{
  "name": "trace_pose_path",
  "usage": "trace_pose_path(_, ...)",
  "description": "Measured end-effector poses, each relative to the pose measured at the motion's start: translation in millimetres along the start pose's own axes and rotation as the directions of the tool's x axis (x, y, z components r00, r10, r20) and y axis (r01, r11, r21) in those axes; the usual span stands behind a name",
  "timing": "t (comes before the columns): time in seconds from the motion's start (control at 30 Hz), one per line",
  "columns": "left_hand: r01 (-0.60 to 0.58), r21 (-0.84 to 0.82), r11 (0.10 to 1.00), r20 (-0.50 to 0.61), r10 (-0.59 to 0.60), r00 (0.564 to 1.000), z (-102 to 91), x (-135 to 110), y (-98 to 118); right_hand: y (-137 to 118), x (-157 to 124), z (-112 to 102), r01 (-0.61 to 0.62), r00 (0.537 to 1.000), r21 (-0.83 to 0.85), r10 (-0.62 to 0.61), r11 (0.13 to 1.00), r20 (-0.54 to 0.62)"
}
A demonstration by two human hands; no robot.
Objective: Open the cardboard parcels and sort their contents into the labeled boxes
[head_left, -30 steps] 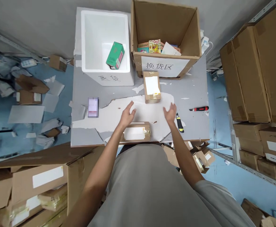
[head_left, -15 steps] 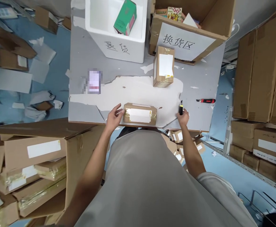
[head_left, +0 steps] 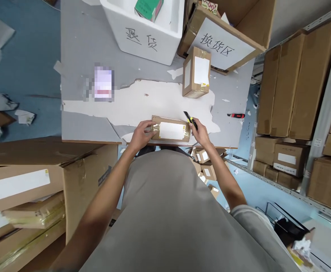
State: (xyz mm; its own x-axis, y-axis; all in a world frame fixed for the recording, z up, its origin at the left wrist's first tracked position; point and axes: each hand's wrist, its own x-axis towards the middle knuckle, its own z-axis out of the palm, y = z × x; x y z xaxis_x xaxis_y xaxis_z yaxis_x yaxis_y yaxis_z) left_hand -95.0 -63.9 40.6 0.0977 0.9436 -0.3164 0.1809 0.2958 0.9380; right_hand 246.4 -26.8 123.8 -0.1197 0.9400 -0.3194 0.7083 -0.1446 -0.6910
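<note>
A small cardboard box (head_left: 171,130) lies near the table's front edge, with a white label on top and clear tape round its ends. My left hand (head_left: 142,135) grips its left end, thumb and fingers curved against the taped cardboard. In my right hand (head_left: 199,133) is a black and yellow utility knife (head_left: 190,119), its dark tip pointing up and left above the box's right end. My right fingers are wrapped round the handle.
Behind stand a taped carton (head_left: 201,71), a white foam bin (head_left: 151,47) and a large open carton (head_left: 224,45). A red and black utility knife (head_left: 236,115) lies to the right, a blurred phone-like thing (head_left: 103,83) to the left. Parcels fill a big box (head_left: 86,181) at lower left.
My right hand has brought the utility knife left from the table's right side to the box's right end. My left hand has closed on the box's left end. The view has shifted.
</note>
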Motion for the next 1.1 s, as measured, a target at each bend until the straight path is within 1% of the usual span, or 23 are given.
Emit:
trace_pose_path(0.07,-0.027,-0.008,1.000,0.020,0.027,0.999,-1.3,2,-3,-32,-3,2,0.115,0.991,-0.118,-0.107,0.986,0.076)
trace_pose_path(0.1,-0.040,-0.010,0.999,0.031,0.041,0.999,-1.8,3,-5,-48,-4,4,0.160,0.981,-0.196,-0.134,0.967,0.140)
trace_pose_path(0.13,-0.053,-0.011,0.999,0.041,0.053,0.998,-2.3,3,-7,-63,-5,8,0.193,0.966,-0.291,-0.130,0.937,0.222)
trace_pose_path(0.17,-0.062,-0.012,0.998,0.050,0.063,0.997,-2.6,4,-9,-79,-6,12,0.220,0.947,-0.397,-0.097,0.891,0.306)
trace_pose_path(0.23,-0.079,-0.011,0.997,0.064,0.080,0.995,-2.7,6,-14,-106,-6,21,0.281,0.898,-0.590,0.011,0.757,0.441)
trace_pose_path(0.3,-0.096,-0.010,0.995,0.069,0.096,0.993,-2.1,8,-18,-126,-5,29,0.350,0.853,-0.695,0.094,0.628,0.514)
trace_pose_path(0.33,-0.104,-0.010,0.995,0.071,0.104,0.992,-1.6,8,-20,-134,-5,32,0.378,0.837,-0.720,0.118,0.582,0.535)
trace_pose_path(0.43,-0.120,-0.019,0.993,0.075,0.121,0.990,0.3,10,-24,-147,-3,38,0.413,0.816,-0.756,0.163,0.508,0.555)
trace_pose_path(0.57,-0.133,-0.049,0.990,0.075,0.137,0.988,2.8,11,-28,-151,-5,43,0.408,0.817,-0.788,0.200,0.460,0.541)
trace_pose_path(0.73,-0.138,-0.076,0.987,0.076,0.144,0.987,4.3,13,-32,-160,-8,47,0.395,0.825,-0.810,0.219,0.434,0.520)
trace_pose_path(0.97,-0.138,-0.075,0.988,0.083,0.144,0.986,3.6,14,-33,-181,-9,45,0.428,0.807,-0.807,0.229,0.408,0.544)
trace_pose_path(1.1,-0.133,-0.068,0.989,0.069,0.138,0.988,3.9,13,-32,-187,-10,48,0.432,0.801,-0.805,0.237,0.406,0.550)
